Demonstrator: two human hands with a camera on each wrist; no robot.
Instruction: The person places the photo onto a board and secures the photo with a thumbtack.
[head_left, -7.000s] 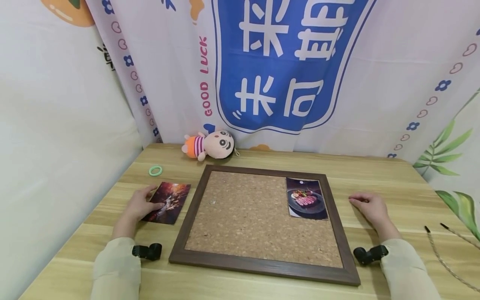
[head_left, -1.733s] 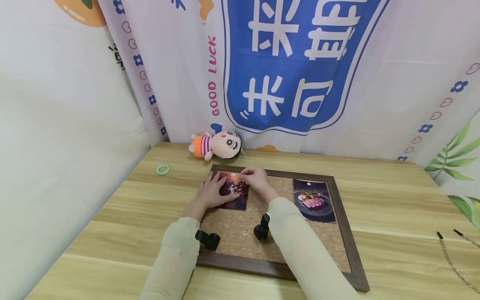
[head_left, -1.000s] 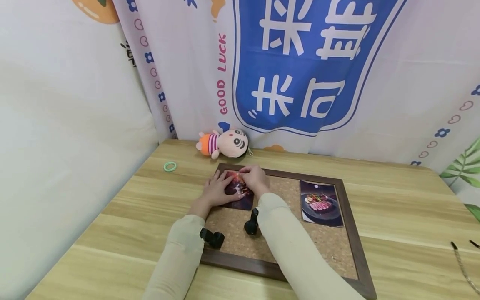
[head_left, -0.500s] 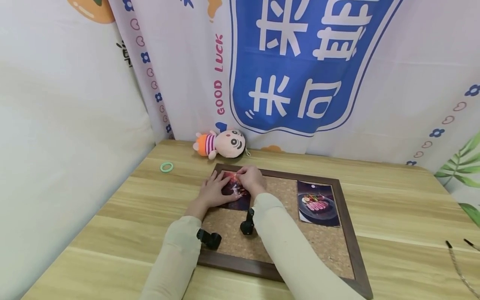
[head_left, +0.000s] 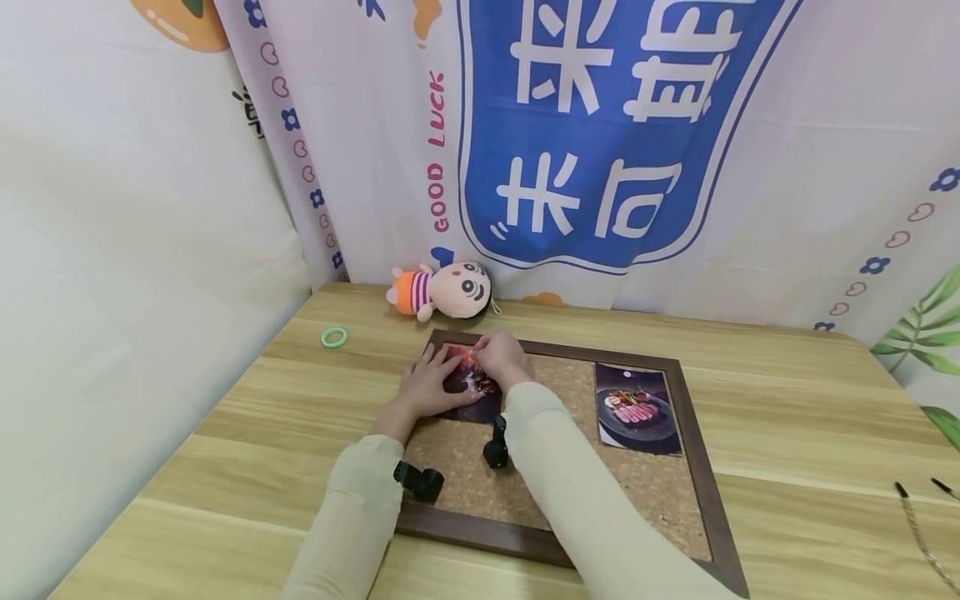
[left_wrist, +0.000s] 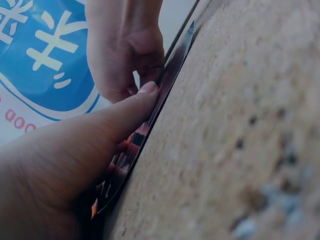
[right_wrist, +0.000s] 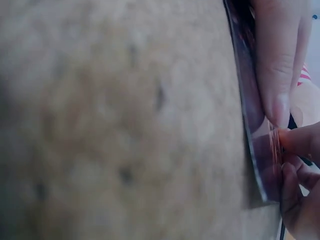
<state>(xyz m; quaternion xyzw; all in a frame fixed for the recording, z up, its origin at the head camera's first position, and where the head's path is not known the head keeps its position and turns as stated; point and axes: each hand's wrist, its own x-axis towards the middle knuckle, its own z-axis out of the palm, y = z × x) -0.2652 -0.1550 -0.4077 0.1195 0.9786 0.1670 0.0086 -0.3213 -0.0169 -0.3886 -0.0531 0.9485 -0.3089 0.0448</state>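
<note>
A dark photo print (head_left: pixel 476 408) with a red-orange top lies at the upper left of a brown-framed cork board (head_left: pixel 480 532). My left hand (head_left: pixel 426 386) presses it down with fingers spread, thumb across its middle. At the photo's top edge, my right hand (head_left: pixel 501 356) pinches a small pin-like thing, mostly hidden by its fingertips. In the left wrist view the photo (left_wrist: pixel 172 75) shows edge-on, slightly raised from the cork at one corner. A photo of a plate of sliced meat (head_left: pixel 637 417) is at the board's upper right, with a white dot near its top.
A plush doll (head_left: pixel 442 290) lies behind the board, against the printed curtain (head_left: pixel 375 167). A green ring (head_left: pixel 333 337) is on the table (head_left: pixel 225 467) to the left. Dark-tipped cords (head_left: pixel 911 517) lie at the right edge.
The dark photo has gone from the table at the left onto the board. Both hands came over to it. Lately the right fingertips have shifted slightly left along its top; the left hand stays put.
</note>
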